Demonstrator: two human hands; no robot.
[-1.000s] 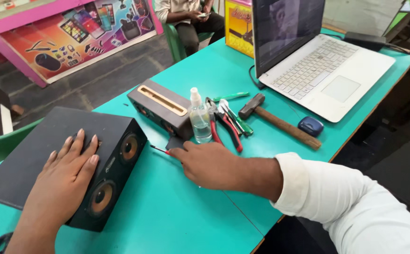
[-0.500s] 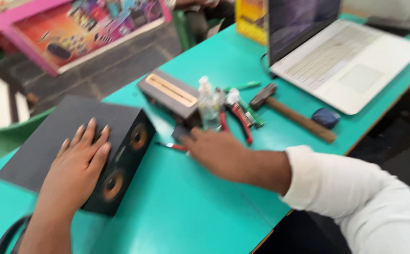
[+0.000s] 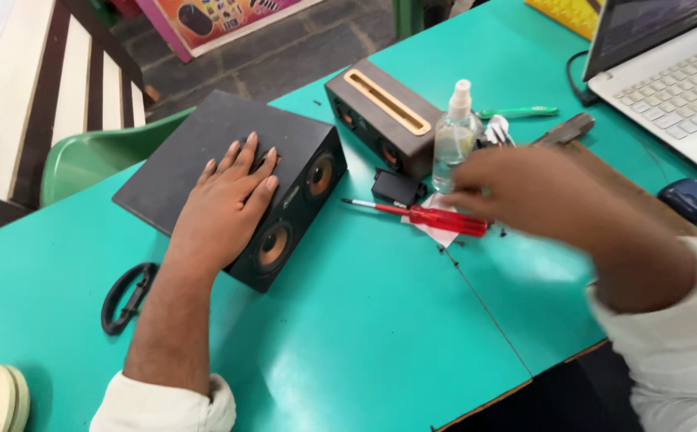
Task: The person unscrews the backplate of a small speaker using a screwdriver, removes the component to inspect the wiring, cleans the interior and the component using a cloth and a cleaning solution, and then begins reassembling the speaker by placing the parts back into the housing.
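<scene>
My left hand (image 3: 228,200) lies flat with fingers spread on top of a black speaker box (image 3: 204,152) that rests on its side, two orange-rimmed cones facing the front. My right hand (image 3: 524,188) is blurred, hovering over a pile of tools beside a clear spray bottle (image 3: 452,136); whether it holds anything cannot be made out. A red-handled screwdriver (image 3: 424,214) lies on a white scrap just below that hand. A smaller brown speaker (image 3: 380,116) with a wooden slot stands behind the screwdriver.
A teal table (image 3: 348,336) carries everything. A white laptop (image 3: 676,80) sits at the far right with a dark blue mouse (image 3: 691,198) near it. A black strap loop (image 3: 124,296) lies left, a small black block (image 3: 395,187) by the brown speaker, a green chair (image 3: 92,156) behind.
My right hand has lifted off the table and moved right, uncovering the red screwdriver. The view has shifted down and left. My left hand stays on the black speaker.
</scene>
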